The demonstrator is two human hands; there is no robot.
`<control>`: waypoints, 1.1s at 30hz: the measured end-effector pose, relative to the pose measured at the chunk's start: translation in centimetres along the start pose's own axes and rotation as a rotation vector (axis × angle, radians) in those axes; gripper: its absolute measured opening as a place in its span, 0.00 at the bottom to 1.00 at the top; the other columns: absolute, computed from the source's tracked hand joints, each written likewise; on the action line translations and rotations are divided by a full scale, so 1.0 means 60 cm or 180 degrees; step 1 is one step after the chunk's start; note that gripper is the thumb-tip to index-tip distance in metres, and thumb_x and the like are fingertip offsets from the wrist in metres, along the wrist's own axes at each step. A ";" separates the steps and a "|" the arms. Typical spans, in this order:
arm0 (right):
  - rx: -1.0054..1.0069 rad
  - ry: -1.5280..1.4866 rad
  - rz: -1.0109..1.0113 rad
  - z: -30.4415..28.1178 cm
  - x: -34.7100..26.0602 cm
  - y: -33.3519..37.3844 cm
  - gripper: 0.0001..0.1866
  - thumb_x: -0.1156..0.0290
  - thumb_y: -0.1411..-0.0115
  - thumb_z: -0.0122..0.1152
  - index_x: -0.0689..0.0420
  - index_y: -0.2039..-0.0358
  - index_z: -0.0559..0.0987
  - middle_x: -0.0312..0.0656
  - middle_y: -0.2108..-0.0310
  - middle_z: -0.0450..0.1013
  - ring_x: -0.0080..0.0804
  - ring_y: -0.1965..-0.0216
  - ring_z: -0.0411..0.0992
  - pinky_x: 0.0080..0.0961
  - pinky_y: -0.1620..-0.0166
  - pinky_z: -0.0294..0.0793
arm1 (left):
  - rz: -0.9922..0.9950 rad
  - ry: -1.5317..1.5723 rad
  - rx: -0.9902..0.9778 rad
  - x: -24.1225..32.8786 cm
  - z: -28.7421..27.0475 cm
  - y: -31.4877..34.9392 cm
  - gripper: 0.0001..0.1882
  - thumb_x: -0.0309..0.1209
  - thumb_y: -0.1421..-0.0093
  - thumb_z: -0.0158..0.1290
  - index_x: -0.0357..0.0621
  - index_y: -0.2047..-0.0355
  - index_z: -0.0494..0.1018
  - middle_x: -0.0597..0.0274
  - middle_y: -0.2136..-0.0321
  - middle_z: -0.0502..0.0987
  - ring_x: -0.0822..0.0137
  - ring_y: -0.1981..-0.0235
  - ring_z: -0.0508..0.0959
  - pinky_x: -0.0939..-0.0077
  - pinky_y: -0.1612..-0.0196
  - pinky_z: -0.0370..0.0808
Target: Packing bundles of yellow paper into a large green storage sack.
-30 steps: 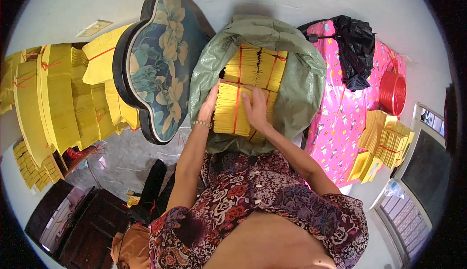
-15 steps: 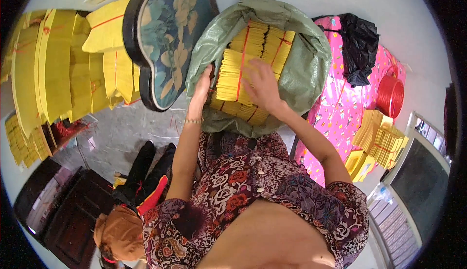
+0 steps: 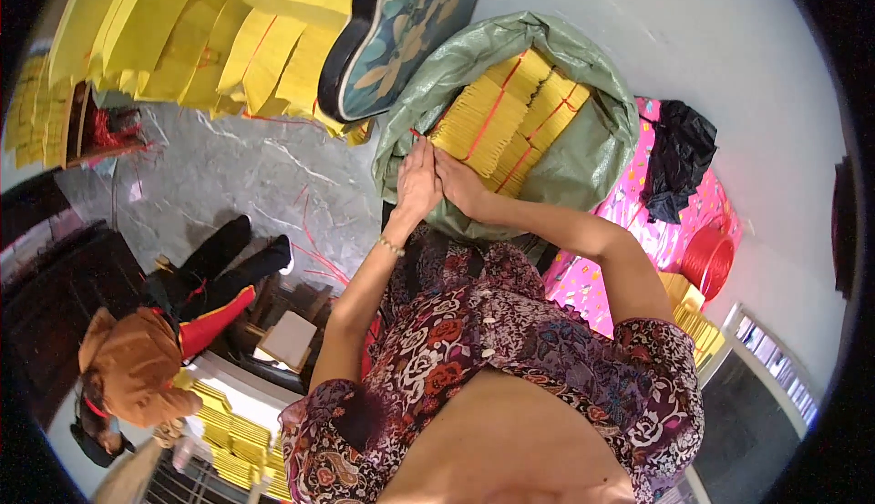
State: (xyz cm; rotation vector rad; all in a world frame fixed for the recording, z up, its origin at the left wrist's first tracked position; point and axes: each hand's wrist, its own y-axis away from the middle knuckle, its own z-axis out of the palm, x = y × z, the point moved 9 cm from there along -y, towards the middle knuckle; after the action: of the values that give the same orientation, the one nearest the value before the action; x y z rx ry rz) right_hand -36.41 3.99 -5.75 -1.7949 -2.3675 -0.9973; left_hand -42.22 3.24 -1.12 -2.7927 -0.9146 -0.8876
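Note:
A green woven sack stands with its mouth rolled wide. Inside it lie bundles of yellow paper, tied round with red string. My left hand lies along the sack's left inner side, its fingers stretched out beside the nearest bundle. Close against it, my right hand rests at that bundle's lower left corner, fingers extended toward the left hand. A bit of red string shows by the left fingertips. Neither hand visibly grips anything, though the inner fingers are partly hidden.
Left of the sack stands a blue floral chair back with a black rim. Large yellow paper stacks fill the upper left. Pink patterned cloth, a black plastic bag and a red string spool are right. A person in brown sits lower left.
My right hand has left the top of the bundle and moved left beside my left hand. The view has turned, showing more floor and the other person.

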 end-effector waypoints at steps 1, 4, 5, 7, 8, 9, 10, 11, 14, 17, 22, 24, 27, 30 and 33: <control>0.0150 -0.0032 -0.0056 -0.031 0.010 0.007 0.28 0.63 0.42 0.41 0.62 0.42 0.63 0.47 0.39 0.54 0.43 0.34 0.44 0.38 0.33 0.36 | -0.0082 0.0012 0.0081 -0.016 0.009 0.002 0.33 0.22 0.51 0.47 0.33 0.42 0.55 0.43 0.43 0.60 0.48 0.43 0.62 0.58 0.43 0.60; 0.0111 0.0019 -0.0231 -0.008 0.018 0.008 0.30 0.63 0.41 0.41 0.63 0.40 0.60 0.45 0.36 0.49 0.44 0.34 0.41 0.40 0.33 0.31 | -0.0520 -0.0040 -0.0219 -0.045 0.044 -0.003 0.39 0.27 0.47 0.48 0.34 0.38 0.44 0.45 0.41 0.58 0.47 0.44 0.61 0.56 0.43 0.58; 0.0362 -0.0126 -0.0239 0.010 0.023 0.009 0.30 0.62 0.41 0.40 0.64 0.40 0.59 0.45 0.35 0.49 0.46 0.34 0.41 0.40 0.33 0.31 | -0.0506 -0.0009 -0.0175 -0.039 0.041 -0.015 0.39 0.27 0.47 0.48 0.34 0.38 0.44 0.45 0.41 0.58 0.47 0.44 0.61 0.56 0.43 0.58; 0.0294 0.0147 -0.0365 0.017 0.024 0.017 0.31 0.61 0.41 0.40 0.64 0.39 0.57 0.46 0.35 0.47 0.45 0.33 0.40 0.41 0.33 0.30 | -0.0753 0.0478 -0.0280 -0.054 0.046 -0.026 0.37 0.27 0.47 0.49 0.37 0.38 0.48 0.48 0.42 0.60 0.49 0.47 0.62 0.56 0.47 0.60; 0.0208 0.0366 -0.0441 0.022 0.022 0.018 0.32 0.61 0.41 0.39 0.64 0.38 0.55 0.46 0.34 0.45 0.45 0.33 0.39 0.42 0.33 0.29 | -0.0674 0.0249 -0.0270 -0.052 0.043 -0.029 0.33 0.28 0.47 0.50 0.41 0.40 0.54 0.52 0.46 0.65 0.50 0.50 0.63 0.58 0.49 0.62; 0.0225 0.0414 -0.0482 0.013 0.022 0.020 0.32 0.61 0.41 0.39 0.64 0.38 0.55 0.46 0.34 0.45 0.45 0.33 0.39 0.42 0.33 0.29 | -0.0711 0.0272 -0.0222 -0.062 0.050 -0.028 0.33 0.28 0.47 0.50 0.41 0.40 0.54 0.52 0.46 0.65 0.50 0.50 0.63 0.58 0.49 0.62; 0.0163 0.0557 -0.0480 0.006 0.022 0.017 0.32 0.61 0.40 0.38 0.64 0.38 0.54 0.45 0.34 0.44 0.44 0.33 0.37 0.43 0.33 0.27 | -0.0790 0.0191 -0.0025 -0.075 0.049 -0.025 0.32 0.30 0.48 0.52 0.44 0.42 0.58 0.53 0.49 0.68 0.50 0.50 0.64 0.57 0.50 0.63; 0.0104 0.0698 -0.0476 -0.001 0.022 0.015 0.32 0.60 0.40 0.37 0.64 0.38 0.54 0.44 0.33 0.42 0.44 0.32 0.35 0.44 0.33 0.26 | -0.0870 0.0105 0.0169 -0.087 0.047 -0.021 0.30 0.31 0.49 0.54 0.46 0.44 0.61 0.53 0.53 0.70 0.49 0.51 0.65 0.56 0.51 0.64; -0.0245 0.0959 -0.0655 0.023 0.028 0.000 0.34 0.57 0.40 0.37 0.62 0.37 0.52 0.45 0.33 0.41 0.45 0.32 0.33 0.41 0.33 0.24 | -0.0884 0.0235 0.0266 -0.085 0.049 -0.026 0.29 0.33 0.49 0.55 0.42 0.46 0.64 0.54 0.53 0.70 0.49 0.52 0.67 0.58 0.51 0.66; -0.0129 0.0937 -0.0577 0.043 0.033 -0.007 0.34 0.57 0.39 0.36 0.61 0.36 0.50 0.44 0.33 0.40 0.45 0.32 0.32 0.41 0.33 0.24 | -0.0854 0.0330 0.0284 -0.081 0.051 -0.023 0.28 0.34 0.49 0.55 0.40 0.47 0.65 0.53 0.53 0.70 0.50 0.53 0.68 0.60 0.50 0.66; -0.0307 0.1386 -0.0558 0.055 0.028 -0.035 0.34 0.57 0.38 0.35 0.59 0.35 0.47 0.41 0.32 0.38 0.44 0.32 0.32 0.44 0.33 0.24 | -0.0862 0.0837 0.0348 -0.100 0.061 -0.012 0.26 0.33 0.47 0.55 0.39 0.48 0.65 0.49 0.53 0.70 0.50 0.49 0.67 0.63 0.47 0.66; -0.0407 0.1522 -0.0594 0.051 0.031 -0.031 0.34 0.57 0.38 0.34 0.58 0.35 0.45 0.40 0.32 0.37 0.44 0.32 0.32 0.46 0.34 0.23 | -0.0927 0.1032 0.0290 -0.111 0.066 -0.012 0.26 0.33 0.47 0.54 0.40 0.48 0.65 0.48 0.53 0.70 0.49 0.49 0.67 0.62 0.48 0.66; -0.0318 0.1172 -0.0664 0.030 0.039 -0.017 0.33 0.59 0.39 0.36 0.61 0.36 0.50 0.44 0.32 0.38 0.45 0.32 0.33 0.43 0.33 0.24 | -0.0933 0.1302 0.0365 -0.109 0.063 0.000 0.25 0.32 0.46 0.54 0.42 0.47 0.64 0.47 0.53 0.70 0.48 0.49 0.67 0.62 0.48 0.66; -0.0311 0.1149 -0.0697 0.017 0.041 0.003 0.33 0.59 0.39 0.36 0.61 0.36 0.49 0.43 0.32 0.38 0.44 0.32 0.33 0.42 0.33 0.25 | -0.0512 0.1266 0.0501 -0.085 0.046 0.006 0.26 0.32 0.46 0.54 0.43 0.47 0.63 0.47 0.52 0.69 0.46 0.50 0.67 0.61 0.48 0.65; -0.0350 0.1336 -0.0591 0.030 0.041 0.005 0.34 0.56 0.38 0.36 0.57 0.35 0.48 0.39 0.32 0.38 0.41 0.32 0.33 0.46 0.34 0.22 | -0.0083 0.0934 0.0305 -0.068 0.043 0.003 0.27 0.33 0.47 0.55 0.43 0.47 0.63 0.47 0.54 0.68 0.46 0.52 0.68 0.60 0.49 0.66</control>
State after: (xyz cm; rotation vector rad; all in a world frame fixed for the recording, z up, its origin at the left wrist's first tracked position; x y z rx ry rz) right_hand -36.37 7.04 -6.16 -1.2455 -2.2729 -1.3890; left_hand -43.48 1.55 -5.50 -2.4870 -0.9200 -1.1834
